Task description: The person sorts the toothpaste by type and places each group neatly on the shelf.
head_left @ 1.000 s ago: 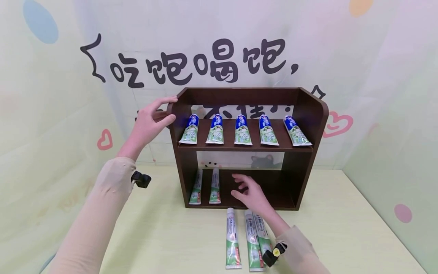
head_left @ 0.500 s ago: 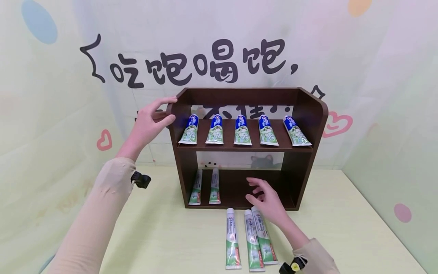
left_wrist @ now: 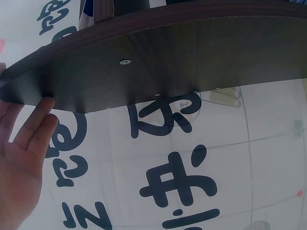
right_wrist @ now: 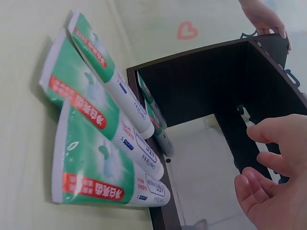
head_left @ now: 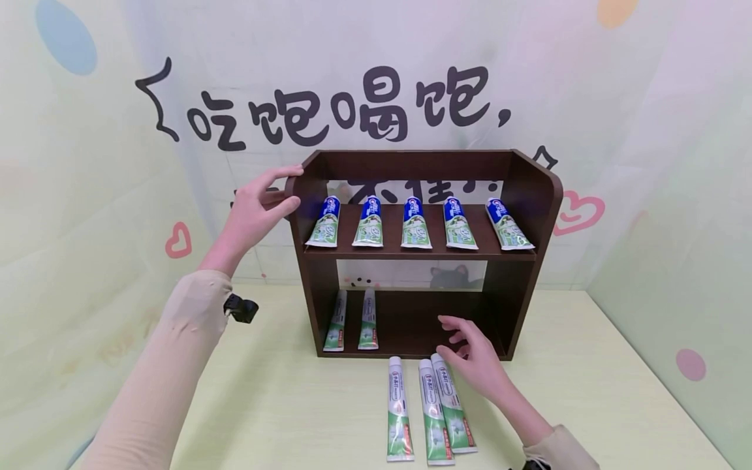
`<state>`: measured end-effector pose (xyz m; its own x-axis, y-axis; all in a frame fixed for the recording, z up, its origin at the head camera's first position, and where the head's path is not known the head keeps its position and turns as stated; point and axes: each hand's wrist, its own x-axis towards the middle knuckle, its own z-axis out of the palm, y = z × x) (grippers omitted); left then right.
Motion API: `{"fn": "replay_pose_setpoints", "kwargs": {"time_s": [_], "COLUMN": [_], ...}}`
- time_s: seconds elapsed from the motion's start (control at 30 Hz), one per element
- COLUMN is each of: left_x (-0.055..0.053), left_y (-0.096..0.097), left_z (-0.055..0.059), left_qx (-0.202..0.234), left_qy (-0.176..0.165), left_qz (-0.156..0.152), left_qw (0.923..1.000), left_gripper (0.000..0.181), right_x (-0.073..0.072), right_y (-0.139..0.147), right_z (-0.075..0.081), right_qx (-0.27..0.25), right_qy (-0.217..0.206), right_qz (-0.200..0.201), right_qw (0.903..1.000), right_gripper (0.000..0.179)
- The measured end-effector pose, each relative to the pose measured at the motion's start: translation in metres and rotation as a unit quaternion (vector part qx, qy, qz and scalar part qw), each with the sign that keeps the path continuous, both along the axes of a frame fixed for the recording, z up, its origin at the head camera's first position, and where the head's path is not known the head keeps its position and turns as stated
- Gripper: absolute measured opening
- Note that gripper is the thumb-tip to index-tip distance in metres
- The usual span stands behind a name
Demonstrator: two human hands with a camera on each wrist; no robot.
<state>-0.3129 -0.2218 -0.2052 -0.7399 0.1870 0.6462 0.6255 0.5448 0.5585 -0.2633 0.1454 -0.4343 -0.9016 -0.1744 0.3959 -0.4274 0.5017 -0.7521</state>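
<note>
My left hand (head_left: pixel 252 212) grips the upper left side panel of a dark brown two-tier shelf (head_left: pixel 414 256). In the left wrist view, fingers (left_wrist: pixel 41 124) lie against the panel's outer face. My right hand (head_left: pixel 478 362), empty with loosely bent fingers, hovers before the lower tier at the right. Just below it, on the table, is a white-and-green toothpaste tube (head_left: pixel 457 418), slanted and overlapping a second tube (head_left: pixel 433 418). A third tube (head_left: pixel 399 411) lies apart to their left. Two more toothpaste tubes (head_left: pixel 336 323) rest in the lower tier's left part.
Several blue-and-green toothpaste tubes (head_left: pixel 416 222) lie spaced in a row on the upper tier. The shelf stands on a pale table (head_left: pixel 276 391) against a printed backdrop (head_left: pixel 640 130) with large black characters. The shelf's right side panel (head_left: pixel 537 261) rises near my right hand.
My right hand has drawn back to the right and downward from the lower tier, uncovering the slanted tube on the table. My left hand stays on the shelf's side panel.
</note>
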Motion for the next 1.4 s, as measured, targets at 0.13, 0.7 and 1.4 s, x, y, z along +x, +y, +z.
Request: {"fn": "replay_pose_setpoints", "kwargs": {"time_s": [0.13,0.7,1.4], "left_x": [0.000,-0.005,0.000], "left_y": [0.000,-0.003,0.000], "left_z": [0.000,-0.002,0.000], "left_qx": [-0.001,-0.005,-0.002], "left_qy": [-0.003,-0.010,-0.003], "left_qz": [0.000,0.003,0.003], "left_qw": [1.0000,0.9999,1.0000], "left_gripper": [0.043,0.044,0.044], "right_x": [0.003,0.010,0.014], "right_y": [0.004,0.009,0.013], "right_z": [-0.004,-0.016,-0.028], "right_qx": [0.006,0.006,0.034], "right_qy": [-0.006,-0.040,-0.094], "right_qz": [-0.007,-0.004,0.013], "right_qw": [0.9999,0.9992,0.9949], "right_gripper": [0.053,0.056,0.061]}}
